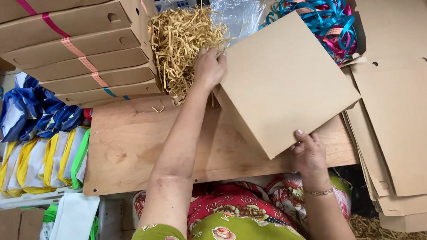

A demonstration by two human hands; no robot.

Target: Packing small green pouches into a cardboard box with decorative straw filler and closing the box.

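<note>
My left hand [209, 68] reaches forward and grasps a heap of tan shredded paper [178, 45] at the back of the wooden board [129, 146]. My right hand [309, 152] holds the near corner of a brown cardboard box [283, 79], tilted up so its flat square face is toward me. The box stands on the board, just right of my left hand.
Stacked flat cardboard boxes tied with pink ribbon [78, 49] lie at the back left. Blue and pink ribbons [326, 19] and clear plastic bags [240, 12] sit at the back. Flat cardboard blanks [403, 127] pile up on the right. Folded blue, yellow and green bags [39, 149] lie at left.
</note>
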